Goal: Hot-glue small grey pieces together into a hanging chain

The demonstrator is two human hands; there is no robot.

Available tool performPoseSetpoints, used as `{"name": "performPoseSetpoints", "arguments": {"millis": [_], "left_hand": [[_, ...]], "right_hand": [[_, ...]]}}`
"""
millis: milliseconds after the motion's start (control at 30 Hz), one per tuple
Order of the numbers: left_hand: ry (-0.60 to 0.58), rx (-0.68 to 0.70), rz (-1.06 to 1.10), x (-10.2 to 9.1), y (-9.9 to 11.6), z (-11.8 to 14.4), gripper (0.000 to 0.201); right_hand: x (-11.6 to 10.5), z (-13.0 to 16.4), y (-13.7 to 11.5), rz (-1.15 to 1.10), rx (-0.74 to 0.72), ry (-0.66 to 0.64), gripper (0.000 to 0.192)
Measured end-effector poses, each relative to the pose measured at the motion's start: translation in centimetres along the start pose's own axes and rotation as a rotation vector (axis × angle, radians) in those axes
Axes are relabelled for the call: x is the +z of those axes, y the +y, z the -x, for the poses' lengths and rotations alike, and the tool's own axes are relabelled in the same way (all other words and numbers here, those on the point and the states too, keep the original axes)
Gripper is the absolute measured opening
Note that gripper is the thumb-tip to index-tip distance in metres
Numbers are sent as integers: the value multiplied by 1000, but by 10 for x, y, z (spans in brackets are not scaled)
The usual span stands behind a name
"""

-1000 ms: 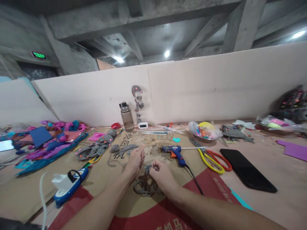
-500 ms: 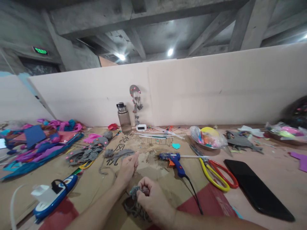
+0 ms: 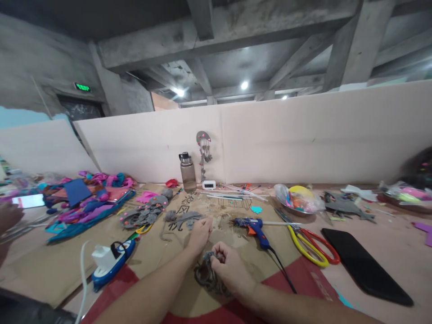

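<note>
My right hand (image 3: pixel 232 265) pinches a bundle of grey yarn (image 3: pixel 206 274), whose loose strands hang below the fingers over the cardboard. Just beyond and to the left, my left hand (image 3: pixel 200 233) is closed with the fingertips pressed together; whatever lies between them is too small to make out. Grey felt pieces (image 3: pixel 185 219) and a small grey pompom (image 3: pixel 170 216) lie beside the left wrist. Right of both hands is a blue glue gun (image 3: pixel 258 231) with a clear stick in its back.
Scissors (image 3: pixel 312 247) with red and yellow handles and a black phone (image 3: pixel 364 265) lie at right. A bowl (image 3: pixel 297 208) of craft bits stands behind them. At left are a blue power strip (image 3: pixel 114 265) and felt scraps (image 3: pixel 91 202). A bottle (image 3: pixel 188 173) stands by the partition. Another person's hand (image 3: pixel 10 220) shows far left.
The view has shifted left and up, bringing another person's hand and a lit phone into sight at far left. Both my hands keep nearly the same pose, the right still pinching the yarn.
</note>
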State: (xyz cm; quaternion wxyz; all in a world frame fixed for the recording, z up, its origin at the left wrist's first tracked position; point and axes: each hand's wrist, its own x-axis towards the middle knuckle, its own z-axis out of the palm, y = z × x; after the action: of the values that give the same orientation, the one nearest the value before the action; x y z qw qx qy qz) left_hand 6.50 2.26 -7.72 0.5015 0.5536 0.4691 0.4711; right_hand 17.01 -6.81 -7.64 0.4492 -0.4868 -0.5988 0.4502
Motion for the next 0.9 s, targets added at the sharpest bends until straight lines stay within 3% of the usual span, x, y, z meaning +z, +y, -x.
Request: {"name": "performPoseSetpoints", "arguments": {"millis": [67, 233, 400, 533, 700, 800, 900], "left_hand": [[32, -31, 37, 3, 4, -1, 43], [-15, -223, 191, 7, 23, -17, 33], [83, -143, 346, 8, 34, -19, 18], [49, 32, 367, 19, 41, -2, 16], [-153, 79, 232, 39, 48, 15, 13], [-135, 123, 254, 40, 48, 14, 14], [-104, 128, 261, 34, 45, 10, 16]], "right_hand": [[0, 1, -1, 13, -6, -4, 6], [-5, 2, -6, -9, -37, 85, 10], [-41, -2, -13, -231, -26, 380, 20], [-70, -8, -11, -319, -36, 482, 26], [-64, -12, -5, -403, 97, 444, 29], [-57, -9, -8, -538, 195, 396, 36], [-58, -6, -12, -590, 193, 385, 40]]}}
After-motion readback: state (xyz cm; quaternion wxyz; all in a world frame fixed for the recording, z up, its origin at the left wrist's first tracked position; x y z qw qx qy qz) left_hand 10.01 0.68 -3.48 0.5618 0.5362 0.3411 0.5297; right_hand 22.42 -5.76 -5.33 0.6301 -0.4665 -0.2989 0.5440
